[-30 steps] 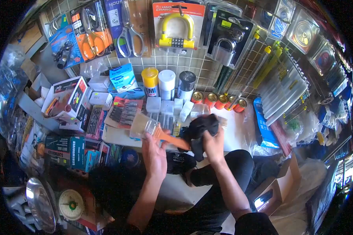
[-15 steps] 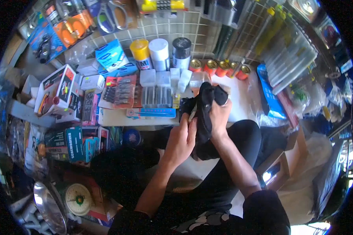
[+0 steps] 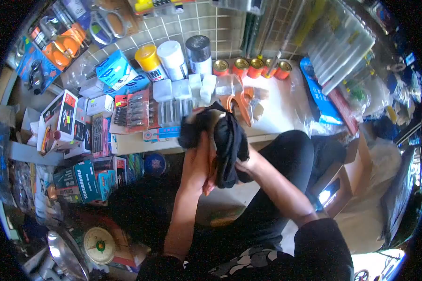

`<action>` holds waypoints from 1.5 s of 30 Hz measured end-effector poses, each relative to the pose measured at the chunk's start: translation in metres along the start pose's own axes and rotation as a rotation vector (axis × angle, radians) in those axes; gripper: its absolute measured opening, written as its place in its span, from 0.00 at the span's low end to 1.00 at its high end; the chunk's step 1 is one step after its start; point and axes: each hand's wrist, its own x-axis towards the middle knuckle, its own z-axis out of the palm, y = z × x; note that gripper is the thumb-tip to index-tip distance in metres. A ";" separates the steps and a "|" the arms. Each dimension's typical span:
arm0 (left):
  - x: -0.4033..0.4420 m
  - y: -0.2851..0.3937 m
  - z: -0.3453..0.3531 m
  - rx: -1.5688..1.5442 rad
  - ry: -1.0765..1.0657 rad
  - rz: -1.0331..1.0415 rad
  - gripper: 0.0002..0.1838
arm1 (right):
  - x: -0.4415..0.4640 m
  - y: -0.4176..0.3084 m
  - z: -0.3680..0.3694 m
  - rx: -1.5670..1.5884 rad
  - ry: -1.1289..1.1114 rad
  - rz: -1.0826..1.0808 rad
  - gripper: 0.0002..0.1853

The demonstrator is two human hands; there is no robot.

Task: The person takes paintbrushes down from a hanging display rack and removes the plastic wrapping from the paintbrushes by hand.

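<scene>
My left hand [image 3: 198, 159] and my right hand [image 3: 250, 162] meet in the middle of the view around a bunched black cloth item [image 3: 227, 147]. I cannot make out its exact kind. Its left end is blurred and spreads over the left fingers, while a long fold hangs down between the hands. Closed round the cloth from the left, my left hand has its fingertips partly covered. From the right side my right hand grips it, its fingers mostly hidden behind the folds. Just beyond the cloth, an orange-handled tool [image 3: 242, 107] lies on the white shelf [image 3: 269, 105].
Spray cans [image 3: 172, 60] and several orange tins [image 3: 254, 68] line the back of the shelf. Left are packs of drill bits [image 3: 135, 110] and a screwdriver box [image 3: 75, 181]. A dial scale [image 3: 99, 245] stands lower left; an open cardboard box [image 3: 338, 187] is at right.
Both hands have come nearer my body and slightly left with the black cloth, and its left part has turned over my left hand. The orange-handled tool behind now shows. The view has shifted slightly.
</scene>
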 end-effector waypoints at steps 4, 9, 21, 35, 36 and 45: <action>0.008 -0.014 -0.001 0.111 -0.111 0.002 0.24 | 0.012 -0.017 0.012 -0.035 0.118 -0.284 0.15; 0.005 -0.007 0.008 0.127 -0.442 -0.294 0.31 | 0.021 -0.043 -0.008 -0.209 0.608 -0.360 0.05; -0.023 -0.015 -0.114 -0.114 0.031 -0.042 0.24 | 0.032 -0.045 -0.189 -1.492 0.918 -0.259 0.29; -0.040 -0.009 -0.109 -0.257 0.060 -0.026 0.25 | -0.046 -0.168 0.139 -0.374 -0.601 -0.398 0.10; -0.040 -0.010 -0.110 -0.245 0.035 -0.027 0.25 | -0.051 -0.176 0.146 -0.402 -0.647 -0.318 0.10; -0.038 -0.017 -0.110 -0.235 0.008 0.020 0.24 | -0.068 -0.194 0.161 -0.578 -0.665 0.101 0.09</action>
